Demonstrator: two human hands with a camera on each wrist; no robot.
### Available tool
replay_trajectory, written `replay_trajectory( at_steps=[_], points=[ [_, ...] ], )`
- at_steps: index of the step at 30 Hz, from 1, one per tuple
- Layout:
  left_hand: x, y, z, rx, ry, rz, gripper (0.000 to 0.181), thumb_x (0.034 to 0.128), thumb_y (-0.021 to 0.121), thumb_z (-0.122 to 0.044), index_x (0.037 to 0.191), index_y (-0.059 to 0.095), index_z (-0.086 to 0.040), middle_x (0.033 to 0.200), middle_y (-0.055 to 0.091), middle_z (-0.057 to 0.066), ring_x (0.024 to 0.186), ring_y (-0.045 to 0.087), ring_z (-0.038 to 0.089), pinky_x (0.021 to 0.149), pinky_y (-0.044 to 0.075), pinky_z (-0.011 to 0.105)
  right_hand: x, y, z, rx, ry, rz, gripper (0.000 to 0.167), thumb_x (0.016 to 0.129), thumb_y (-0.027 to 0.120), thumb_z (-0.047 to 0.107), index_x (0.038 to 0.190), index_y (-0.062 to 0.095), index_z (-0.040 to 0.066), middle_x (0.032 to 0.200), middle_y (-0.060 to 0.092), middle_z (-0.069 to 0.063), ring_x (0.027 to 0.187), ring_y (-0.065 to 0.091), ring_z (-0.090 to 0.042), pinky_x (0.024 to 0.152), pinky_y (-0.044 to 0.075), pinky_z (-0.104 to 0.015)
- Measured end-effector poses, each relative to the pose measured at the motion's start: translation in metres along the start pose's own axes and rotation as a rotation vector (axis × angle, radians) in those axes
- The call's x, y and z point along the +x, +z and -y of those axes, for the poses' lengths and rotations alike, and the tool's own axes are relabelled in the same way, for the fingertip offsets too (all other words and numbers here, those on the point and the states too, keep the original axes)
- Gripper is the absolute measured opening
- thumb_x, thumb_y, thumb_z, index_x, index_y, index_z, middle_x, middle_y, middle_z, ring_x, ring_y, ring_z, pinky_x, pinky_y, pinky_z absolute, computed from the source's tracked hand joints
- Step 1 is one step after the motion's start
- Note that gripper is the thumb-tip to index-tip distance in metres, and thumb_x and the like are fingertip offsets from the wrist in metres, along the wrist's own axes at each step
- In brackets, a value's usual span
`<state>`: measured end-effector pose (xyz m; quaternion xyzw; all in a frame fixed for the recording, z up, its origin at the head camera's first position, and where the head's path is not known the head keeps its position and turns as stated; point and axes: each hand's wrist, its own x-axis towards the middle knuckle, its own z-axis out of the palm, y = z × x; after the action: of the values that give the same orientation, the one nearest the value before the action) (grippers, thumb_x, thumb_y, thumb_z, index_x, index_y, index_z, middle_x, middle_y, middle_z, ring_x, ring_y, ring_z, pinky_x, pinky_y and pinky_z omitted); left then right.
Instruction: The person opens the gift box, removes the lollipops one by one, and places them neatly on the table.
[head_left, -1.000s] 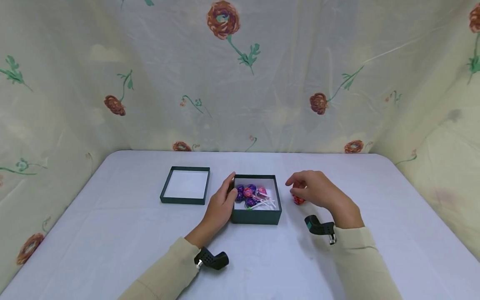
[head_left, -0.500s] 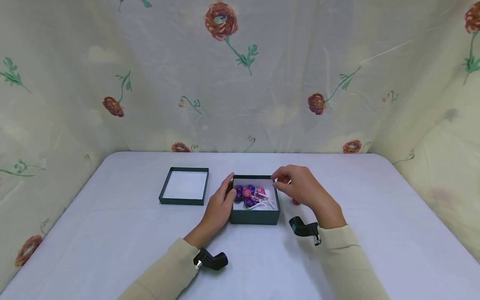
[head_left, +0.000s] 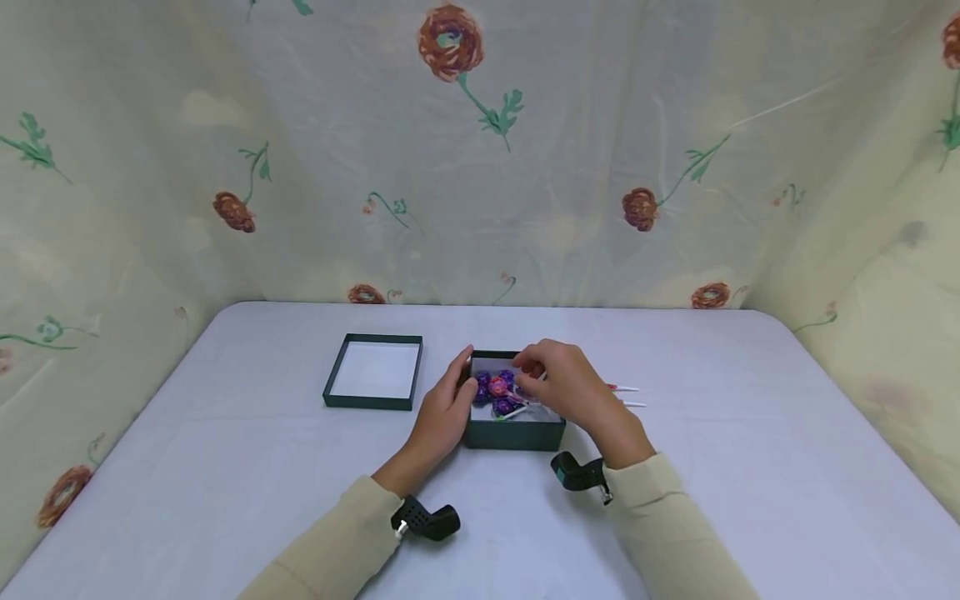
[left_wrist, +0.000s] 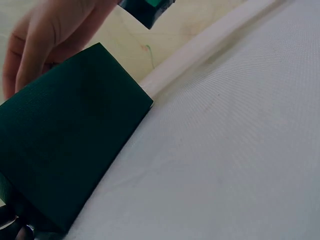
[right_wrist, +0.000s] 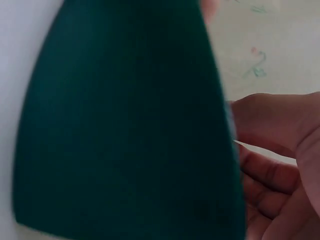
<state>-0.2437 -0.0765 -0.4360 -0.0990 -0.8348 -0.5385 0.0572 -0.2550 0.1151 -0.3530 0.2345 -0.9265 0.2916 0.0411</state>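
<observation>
A dark green open box (head_left: 513, 435) holds several wrapped lollipops (head_left: 498, 386), purple and pink, with white sticks. My left hand (head_left: 442, 408) grips its left side, thumb near the rim. Reaching over the right wall, my right hand (head_left: 562, 379) has its bent fingertips inside, close to the lollipops. The palm and forearm hide the box's right side, and whether the fingertips pinch a stick is unclear. In the right wrist view the box wall (right_wrist: 130, 125) covers those fingertips. The left wrist view shows the right hand (left_wrist: 45, 45) beyond the box (left_wrist: 75, 135).
A green-rimmed lid (head_left: 375, 371) lies upturned, white inside showing, left of the box. Right of the box, white lollipop sticks (head_left: 633, 405) stick out past the right hand, their heads mostly hidden. A white cloth covers the table (head_left: 225, 467); a flowered curtain (head_left: 570, 167) hangs behind.
My right hand has moved left, from above the red lollipop beside the box, over the right rim and into the box. The left hand stays on the box.
</observation>
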Motion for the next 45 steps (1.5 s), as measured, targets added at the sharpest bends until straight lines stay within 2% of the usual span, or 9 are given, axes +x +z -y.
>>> replay_trajectory(
  at_steps=[11, 18, 28, 36, 45],
  points=[
    [0.001, 0.0, 0.002, 0.011, 0.03, -0.005, 0.05, 0.1027, 0.039, -0.028, 0.152, 0.029, -0.031, 0.15, 0.04, 0.004, 0.139, 0.033, 0.018, 0.114, 0.027, 0.042, 0.008, 0.024, 0.007, -0.018, 0.05, -0.004, 0.026, 0.087, 0.072, 0.018, 0.108, 0.071, 0.001, 0.093, 0.065, -0.008, 0.078, 0.057, -0.017, 0.072, 0.055, -0.029],
    [0.0, -0.001, 0.001, 0.012, 0.024, 0.001, 0.051, 0.1029, 0.039, -0.026, 0.153, 0.029, -0.024, 0.151, 0.04, 0.005, 0.139, 0.033, 0.019, 0.114, 0.027, 0.041, 0.008, 0.034, 0.007, -0.066, 0.105, -0.016, 0.029, 0.087, 0.073, 0.023, 0.107, 0.072, 0.003, 0.091, 0.063, -0.009, 0.077, 0.056, -0.017, 0.071, 0.055, -0.029],
    [0.0, -0.001, 0.0, 0.016, 0.021, -0.001, 0.05, 0.1027, 0.039, -0.027, 0.152, 0.029, -0.029, 0.151, 0.039, 0.004, 0.14, 0.032, 0.018, 0.114, 0.026, 0.041, 0.009, 0.039, 0.007, -0.147, 0.121, -0.031, 0.028, 0.086, 0.074, 0.025, 0.104, 0.074, 0.004, 0.091, 0.064, -0.007, 0.078, 0.057, -0.017, 0.074, 0.054, -0.034],
    [-0.002, -0.002, -0.001, 0.011, 0.054, -0.007, 0.051, 0.1023, 0.039, -0.026, 0.152, 0.03, -0.027, 0.151, 0.038, 0.007, 0.14, 0.033, 0.021, 0.113, 0.027, 0.043, 0.009, 0.04, 0.01, -0.192, 0.16, -0.005, 0.027, 0.086, 0.074, 0.027, 0.102, 0.074, 0.006, 0.092, 0.066, -0.005, 0.084, 0.06, -0.018, 0.081, 0.054, -0.036],
    [-0.002, -0.002, -0.003, 0.022, 0.047, -0.01, 0.051, 0.102, 0.039, -0.027, 0.152, 0.03, -0.028, 0.151, 0.039, 0.006, 0.139, 0.034, 0.02, 0.113, 0.028, 0.042, 0.009, 0.041, 0.01, -0.2, 0.162, -0.011, 0.022, 0.084, 0.076, 0.026, 0.096, 0.073, 0.008, 0.087, 0.064, -0.003, 0.077, 0.057, -0.017, 0.076, 0.054, -0.035]
  ],
)
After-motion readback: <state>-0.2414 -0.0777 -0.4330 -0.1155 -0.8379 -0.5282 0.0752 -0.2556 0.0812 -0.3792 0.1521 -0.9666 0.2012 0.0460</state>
